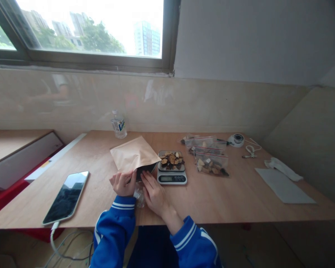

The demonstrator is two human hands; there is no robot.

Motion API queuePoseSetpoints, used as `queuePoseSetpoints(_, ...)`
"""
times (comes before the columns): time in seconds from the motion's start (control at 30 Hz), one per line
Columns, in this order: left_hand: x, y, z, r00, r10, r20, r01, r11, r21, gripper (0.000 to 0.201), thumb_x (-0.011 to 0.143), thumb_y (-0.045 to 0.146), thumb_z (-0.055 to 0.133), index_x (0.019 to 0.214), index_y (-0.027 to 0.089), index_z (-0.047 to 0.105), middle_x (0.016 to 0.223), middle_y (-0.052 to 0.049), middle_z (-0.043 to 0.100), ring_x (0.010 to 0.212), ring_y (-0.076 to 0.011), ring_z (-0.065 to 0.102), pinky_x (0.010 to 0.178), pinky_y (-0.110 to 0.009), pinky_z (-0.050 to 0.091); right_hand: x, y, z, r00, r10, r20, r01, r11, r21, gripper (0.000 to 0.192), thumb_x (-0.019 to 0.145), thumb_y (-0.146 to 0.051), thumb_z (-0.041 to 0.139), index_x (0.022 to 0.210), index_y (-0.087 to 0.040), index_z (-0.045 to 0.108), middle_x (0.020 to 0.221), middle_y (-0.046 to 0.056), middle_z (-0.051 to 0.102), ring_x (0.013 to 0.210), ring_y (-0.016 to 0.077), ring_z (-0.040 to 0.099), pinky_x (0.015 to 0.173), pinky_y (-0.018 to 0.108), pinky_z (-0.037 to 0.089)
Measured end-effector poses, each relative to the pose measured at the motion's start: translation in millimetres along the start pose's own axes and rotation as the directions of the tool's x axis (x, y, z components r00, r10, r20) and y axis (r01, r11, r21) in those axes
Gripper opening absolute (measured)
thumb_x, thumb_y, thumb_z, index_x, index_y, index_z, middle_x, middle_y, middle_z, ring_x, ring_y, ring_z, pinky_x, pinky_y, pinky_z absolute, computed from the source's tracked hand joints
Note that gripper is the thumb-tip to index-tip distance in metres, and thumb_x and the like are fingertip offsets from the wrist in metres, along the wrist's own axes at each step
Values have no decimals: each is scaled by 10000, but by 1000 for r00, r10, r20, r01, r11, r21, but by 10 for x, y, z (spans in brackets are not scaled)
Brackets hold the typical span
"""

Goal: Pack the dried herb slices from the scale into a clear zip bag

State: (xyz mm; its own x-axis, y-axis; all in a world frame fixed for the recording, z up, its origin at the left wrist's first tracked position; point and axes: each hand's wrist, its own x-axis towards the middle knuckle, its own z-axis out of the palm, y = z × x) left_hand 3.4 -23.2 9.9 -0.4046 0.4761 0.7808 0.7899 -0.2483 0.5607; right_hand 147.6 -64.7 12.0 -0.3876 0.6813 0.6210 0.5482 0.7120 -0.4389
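Step in hand, as judged: opening the paper bag (134, 155) beside the scale (172, 173).

The bag lies flat on the table (240, 193), its mouth facing the person, its right edge just beside the scale. The left hand (123, 184) is curled at the lower left edge of the bag, apparently pinching it; the exact grip cannot be told. The right hand (154, 193) rests with fingers extended at the dark mouth of the bag, touching the opening; it holds nothing that can be seen. A small clear plastic piece (139, 195) lies between the two wrists.

The scale pan carries a heap of dried slices (171, 159). Three zip bags (209, 156) of similar slices lie to the right of the scale, near it.

The next move calls for a spread mouth: one hand must hold the lower lip down while the other lifts the upper lip, without shoving the bag against the scale.

A phone (67, 197) lies well to the left, and a bottle (118, 125) stands at the wall.
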Motion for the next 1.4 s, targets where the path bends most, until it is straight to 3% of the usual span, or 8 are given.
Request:
queuePoseSetpoints(0.2, 79, -19, 122, 986, -169, 4, 168, 983, 80, 275, 817, 454, 532, 784, 216, 666, 803, -70, 639, 830, -232, 539, 858, -389, 349, 2, 3, -14, 999, 2, 35, 0, 999, -34, 603, 845, -64, 380, 1434, -133, 275, 1454, 114, 352, 1364, 223, 276, 1090, 454, 354)
queuePoseSetpoints(0.33, 123, -93, 205, 918, -391, -73, 396, 914, 83, 318, 871, 324, 392, 1006, 190, 647, 1083, -125, 626, 1035, -276, 515, 918, -446, 341, -16, 9, -10, 998, 56, 17, -56, 998, -22, 558, 826, -60, 410, 1375, -152, 390, 1373, 120, 456, 1290, 226, 390, 1042, 431, 420)
queuePoseSetpoints(0.47, 136, -34, 109, 953, -284, -100, 289, 957, 35, 277, 833, 253, 398, 978, 162, 617, 1070, -125, 620, 1045, -267, 521, 940, -442, 349, -27, 28, 3, 995, 102, 1, -102, 995, -6, 429, 814, -47, 429, 1206, -173, 550, 1186, 106, 568, 1119, 213, 518, 941, 387, 493)
queuePoseSetpoints(0.57, 81, 59, -103, 973, -210, 90, 215, 976, -42, 237, 828, 281, 396, 904, 174, 593, 949, -105, 635, 867, -228, 574, 792, -376, 443, -28, 34, -11, 992, 121, -21, -121, 993, 0, 338, 813, -37, 436, 1072, -173, 606, 1054, 92, 596, 1023, 202, 545, 874, 352, 516)
queuePoseSetpoints(0.73, -262, 159, -429, 742, -253, 622, 307, 952, 21, 316, 793, 493, 458, 809, 198, 571, 766, -61, 642, 651, -201, 599, 611, -324, 459, -49, 24, -46, 988, 147, -52, -148, 989, -17, 249, 824, -38, 443, 944, -170, 617, 917, 69, 601, 911, 201, 555, 814, 337, 517)
queuePoseSetpoints(0.97, -449, 395, -426, 676, -230, 700, -62, 928, 366, 264, 747, 449, 551, 698, 190, 553, 741, -102, 638, 795, -288, 617, 704, -393, 410, -109, 78, 18, 980, 174, -102, -172, 985, 23, 287, 810, -22, 405, 964, -167, 599, 918, 64, 624, 919, 191, 579, 852, 331, 496)
queuePoseSetpoints(1.2, -297, 410, -368, 502, -219, 837, 83, 975, 205, 249, 844, 370, 411, 766, 205, 580, 690, -56, 629, 665, -218, 603, 649, -317, 398, -140, 36, 20, 941, 302, -154, -285, 951, 123, 193, 854, -135, 381, 939, -175, 550, 923, 80, 627, 883, 194, 602, 802, 329, 492)
queuePoseSetpoints(1.4, -431, 509, -347, 656, -85, 750, 428, 860, -278, 342, 835, 459, 402, 682, 180, 527, 617, 2, 553, 631, -151, 531, 605, -245, 392, -230, -2, 105, 811, 568, -140, -451, 760, 467, 173, 851, -390, 452, 830, -220, 424, 671, -7, 568, 555, 151, 559, 521, 251, 435)
